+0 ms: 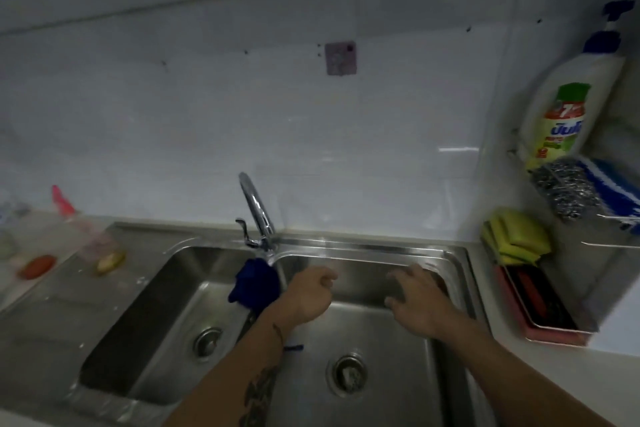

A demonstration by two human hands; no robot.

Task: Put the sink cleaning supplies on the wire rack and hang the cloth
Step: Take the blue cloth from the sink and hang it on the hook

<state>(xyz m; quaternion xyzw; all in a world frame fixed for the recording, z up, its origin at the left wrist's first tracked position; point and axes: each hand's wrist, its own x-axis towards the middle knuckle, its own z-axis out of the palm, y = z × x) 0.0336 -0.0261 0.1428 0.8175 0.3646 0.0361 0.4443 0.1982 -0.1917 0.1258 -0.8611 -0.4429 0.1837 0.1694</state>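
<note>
A dark blue cloth point(254, 284) hangs over the divider between the two sink basins, just below the faucet point(257, 210). My left hand point(310, 295) hovers over the right basin beside the cloth, fingers curled, holding nothing. My right hand point(417, 298) is spread open near the basin's back right corner. On the wire rack point(620, 230) at the right wall stand a white dish soap pump bottle point(568, 104), a steel wool scrubber point(566, 189) and a blue and white sponge point(614, 187). Yellow-green sponges point(517, 236) are stacked below the rack.
The double stainless sink point(460, 263) has drains in both basins. A pink tray point(543, 308) with dark items sits on the right counter. On the left drainboard lie a red-orange object point(36, 267), a yellowish object point(110, 262) and a pink-capped clear container point(74, 215). A square hook point(341, 57) is stuck on the tiled wall.
</note>
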